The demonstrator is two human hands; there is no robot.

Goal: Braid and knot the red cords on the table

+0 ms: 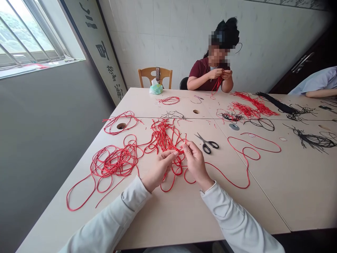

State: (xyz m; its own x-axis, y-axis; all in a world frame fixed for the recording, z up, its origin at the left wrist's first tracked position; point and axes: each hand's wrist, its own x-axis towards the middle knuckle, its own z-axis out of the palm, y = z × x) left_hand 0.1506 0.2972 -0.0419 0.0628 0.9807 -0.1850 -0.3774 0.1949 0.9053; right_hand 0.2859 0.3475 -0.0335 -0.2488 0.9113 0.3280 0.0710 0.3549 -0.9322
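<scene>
My left hand (165, 163) is closed in a pinch on red cord near the middle of the table. Close beside it, my right hand (194, 160) also pinches red cord, and a short end sticks up above its fingers. Loops of cord hang below both hands. Just beyond them lies a bundle of twisted red cords (163, 135), partly covered by my hands. Black-handled scissors (207, 143) rest to the right with their blades apart. A loose heap of smooth red cord (113, 161) spreads to my left. One long red cord (247, 168) curves off to the right.
Another red coil (122, 123) lies around a table hole at the left. Red cords (247, 109) and black cords (313, 138) are strewn to the right, near a grey disc (234, 127). Across the table (210, 218), a person (202, 75) holds red cord; another person's sleeve (316, 82) shows at right.
</scene>
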